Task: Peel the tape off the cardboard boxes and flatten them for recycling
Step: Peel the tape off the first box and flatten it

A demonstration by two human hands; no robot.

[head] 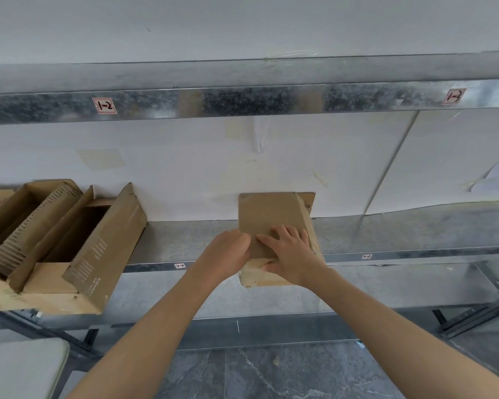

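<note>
A metal shelf (185, 243) carries one small closed box (271, 214); opened boxes (69, 249) lie leftward.

We see the small box (271, 220) in plain tan-brown. The open boxes (69, 249) at the left are the same tan, with pale lettering and rows of pale bars on one flap, and ridged corrugated edges in a duller brown. The shelf rail (242, 102) is silver-grey with a dark mottled spangle. Its labels (104, 105) are white, red-bordered and marked in black. We find the wall (185, 174) white with faint yellowish patches (100, 158), and the floor (271, 375) dark grey, veined in pale lines.
</note>
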